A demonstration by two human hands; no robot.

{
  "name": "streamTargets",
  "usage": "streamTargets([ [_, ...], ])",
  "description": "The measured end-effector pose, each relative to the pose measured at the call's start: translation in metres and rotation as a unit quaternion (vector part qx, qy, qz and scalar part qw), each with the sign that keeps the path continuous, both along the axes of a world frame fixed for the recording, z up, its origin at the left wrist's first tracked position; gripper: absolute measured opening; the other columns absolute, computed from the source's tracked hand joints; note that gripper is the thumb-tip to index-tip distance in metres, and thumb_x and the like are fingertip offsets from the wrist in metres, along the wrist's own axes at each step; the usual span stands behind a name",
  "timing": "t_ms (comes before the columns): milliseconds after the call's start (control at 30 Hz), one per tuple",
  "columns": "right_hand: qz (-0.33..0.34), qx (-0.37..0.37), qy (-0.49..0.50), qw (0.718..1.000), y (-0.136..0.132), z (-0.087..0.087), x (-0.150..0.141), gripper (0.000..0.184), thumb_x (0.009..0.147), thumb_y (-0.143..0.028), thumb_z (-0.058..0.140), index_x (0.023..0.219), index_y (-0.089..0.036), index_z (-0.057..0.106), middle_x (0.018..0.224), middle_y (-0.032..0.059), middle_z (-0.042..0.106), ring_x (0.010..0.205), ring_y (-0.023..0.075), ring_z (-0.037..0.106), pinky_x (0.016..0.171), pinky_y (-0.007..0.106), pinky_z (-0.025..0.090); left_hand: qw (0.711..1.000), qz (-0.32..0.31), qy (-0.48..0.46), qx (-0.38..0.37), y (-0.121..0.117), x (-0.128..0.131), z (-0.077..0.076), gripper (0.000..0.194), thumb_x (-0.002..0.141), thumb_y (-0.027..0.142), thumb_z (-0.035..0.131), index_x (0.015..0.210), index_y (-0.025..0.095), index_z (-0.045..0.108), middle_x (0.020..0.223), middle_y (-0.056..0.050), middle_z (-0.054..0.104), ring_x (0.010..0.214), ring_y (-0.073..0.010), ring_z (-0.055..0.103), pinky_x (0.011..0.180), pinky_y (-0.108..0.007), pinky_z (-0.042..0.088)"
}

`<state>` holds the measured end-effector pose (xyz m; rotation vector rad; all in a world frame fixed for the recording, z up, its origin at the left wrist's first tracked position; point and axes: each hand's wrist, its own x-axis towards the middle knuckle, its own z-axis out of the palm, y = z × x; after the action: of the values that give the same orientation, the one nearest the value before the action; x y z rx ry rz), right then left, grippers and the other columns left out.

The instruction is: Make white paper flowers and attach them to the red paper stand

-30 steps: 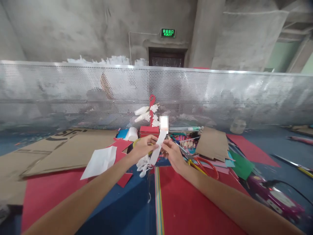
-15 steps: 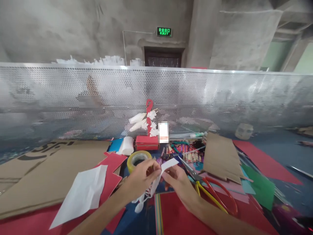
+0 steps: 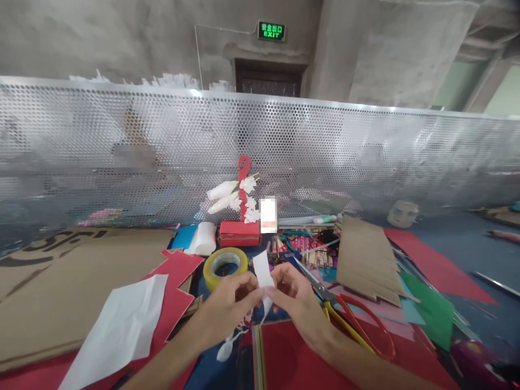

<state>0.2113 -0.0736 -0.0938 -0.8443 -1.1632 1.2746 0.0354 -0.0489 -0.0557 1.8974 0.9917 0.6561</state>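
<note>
Both hands meet over the middle of the table and pinch a narrow white paper strip (image 3: pixel 262 272). My left hand (image 3: pixel 228 304) grips its lower part with closed fingers, and cut white petal shapes (image 3: pixel 231 342) hang from below that hand. My right hand (image 3: pixel 296 299) pinches the strip from the right, and the strip's free end stands up between the two. A yellow tape roll (image 3: pixel 225 264) lies just beyond my left hand. Red-handled scissors (image 3: pixel 348 317) lie right beside my right hand.
A red paper stand with white flowers (image 3: pixel 240 216) sits at the back by the perforated metal screen (image 3: pixel 365 157). Cardboard sheets (image 3: pixel 73 281), red paper (image 3: pixel 173 292), a loose white sheet (image 3: pixel 117 330), a brown cardboard piece (image 3: pixel 361 260) and coloured sticks (image 3: pixel 309 249) surround the hands.
The view has dipped and the hands have come closer to me. The strip's upper end has swung from pointing right to standing upright between the fingers.
</note>
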Motion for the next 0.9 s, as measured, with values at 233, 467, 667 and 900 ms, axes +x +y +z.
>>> streamTargets([
  [233, 0.014, -0.007, 0.028, 0.999, 0.001, -0.008, 0.002, 0.028, 0.078, -0.034, 0.073, 0.089, -0.02, 0.052, 0.08, -0.0033, 0.054, 0.062, 0.009, 0.052, 0.054, 0.022, 0.045, 1.0, -0.011, 0.004, -0.006, -0.003, -0.001, 0.001, 0.029, 0.091, 0.04, 0.05, 0.076, 0.016, 0.053, 0.067, 0.001, 0.054, 0.061, -0.0118, 0.051, 0.058, -0.023, 0.038],
  [467, -0.003, 0.026, 0.01, 1.0, 0.003, -0.009, 0.007, 0.025, 0.081, -0.034, 0.07, 0.084, -0.019, 0.051, 0.076, -0.0035, 0.055, 0.058, 0.0087, 0.053, 0.055, 0.023, 0.044, 1.0, -0.003, -0.012, 0.002, -0.009, 0.003, 0.004, 0.027, 0.09, 0.04, 0.052, 0.078, 0.016, 0.053, 0.065, 0.001, 0.056, 0.057, -0.0115, 0.052, 0.056, -0.024, 0.04],
  [667, -0.005, 0.041, -0.002, 0.999, 0.003, -0.013, 0.008, 0.025, 0.081, -0.036, 0.07, 0.085, -0.02, 0.052, 0.078, -0.0024, 0.058, 0.059, 0.0099, 0.055, 0.057, 0.024, 0.046, 1.0, -0.007, -0.02, 0.016, -0.009, 0.002, 0.008, 0.021, 0.09, 0.035, 0.05, 0.081, 0.017, 0.053, 0.066, 0.001, 0.058, 0.055, -0.0106, 0.051, 0.055, -0.023, 0.04],
  [900, -0.01, 0.056, -0.026, 0.998, 0.0, -0.01, 0.006, 0.023, 0.082, -0.035, 0.069, 0.085, -0.02, 0.051, 0.077, -0.0027, 0.061, 0.056, 0.0093, 0.056, 0.056, 0.023, 0.046, 0.999, -0.026, -0.033, 0.002, -0.004, 0.0, 0.001, 0.018, 0.087, 0.034, 0.053, 0.081, 0.016, 0.055, 0.063, 0.0, 0.059, 0.053, -0.0117, 0.053, 0.055, -0.024, 0.042],
])
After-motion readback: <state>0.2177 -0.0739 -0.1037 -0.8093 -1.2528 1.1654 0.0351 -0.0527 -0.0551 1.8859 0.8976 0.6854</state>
